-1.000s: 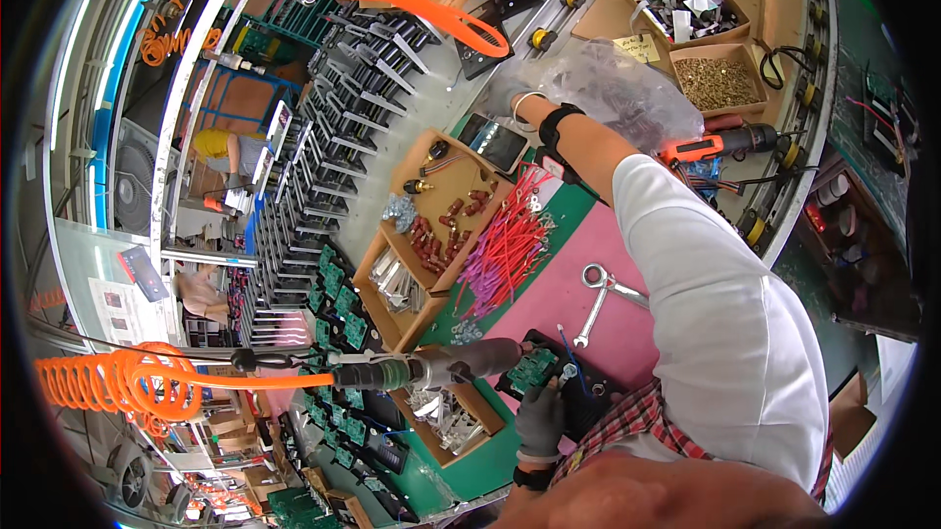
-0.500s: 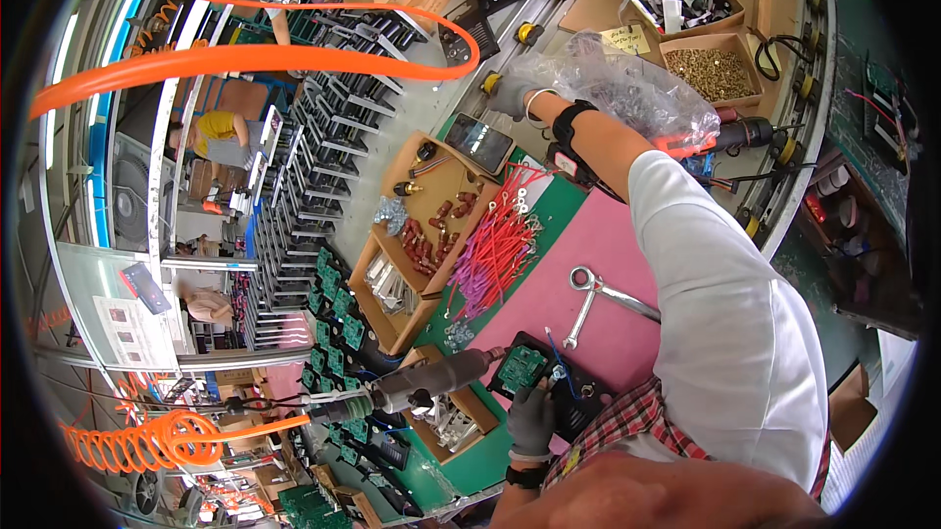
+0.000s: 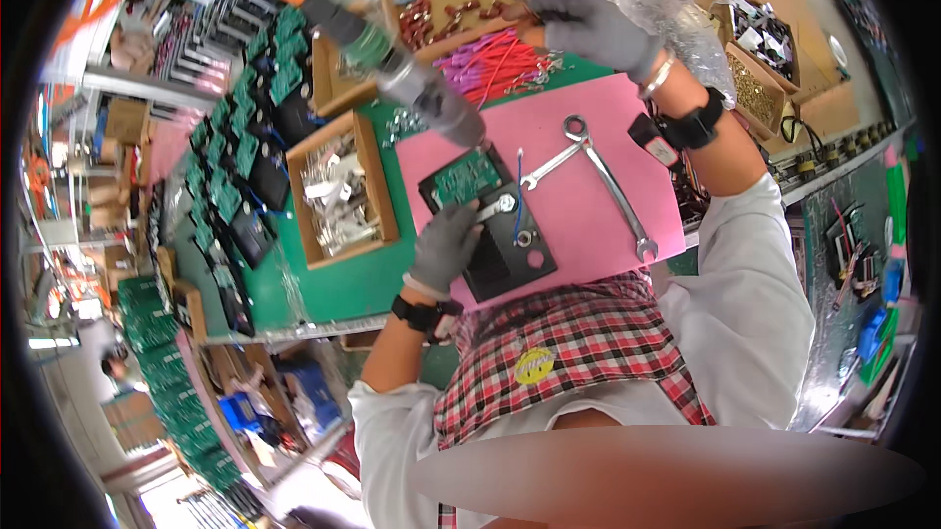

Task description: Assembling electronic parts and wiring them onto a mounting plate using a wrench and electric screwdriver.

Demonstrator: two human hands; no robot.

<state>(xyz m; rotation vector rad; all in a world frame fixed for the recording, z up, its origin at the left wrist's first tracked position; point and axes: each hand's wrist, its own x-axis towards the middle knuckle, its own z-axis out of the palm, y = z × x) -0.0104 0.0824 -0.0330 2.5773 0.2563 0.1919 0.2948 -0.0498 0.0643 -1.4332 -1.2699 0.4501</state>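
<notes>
My left hand (image 3: pixel 444 247), in a grey glove, rests at the edge of a black panel (image 3: pixel 490 269). Its fingers pinch a small silver metal piece (image 3: pixel 500 205) over the panel. A green circuit board (image 3: pixel 467 177) lies on the panel's far part, with a blue wire (image 3: pixel 520 196) and a silver ring fitting (image 3: pixel 526 238) beside it. My gloved right hand (image 3: pixel 600 31) reaches over the near right corner of the parts box (image 3: pixel 446 1). Its fingertips are drawn together; what they hold, if anything, I cannot make out. A hanging power screwdriver (image 3: pixel 431 98) points down at the panel's far edge.
Two wrenches (image 3: pixel 613 186) lie on the pink mat (image 3: pixel 647 117). Red and purple wires (image 3: pixel 495 66) are bundled beyond it. A box of silver parts (image 3: pixel 382 205) stands left, beside rows of circuit boards (image 3: pixel 235 151). Clear plastic wrap (image 3: pixel 676 19) sits at the far right.
My view has turned. My right hand has come back from beside the phone to the parts box. A silver metal piece now shows in my left hand.
</notes>
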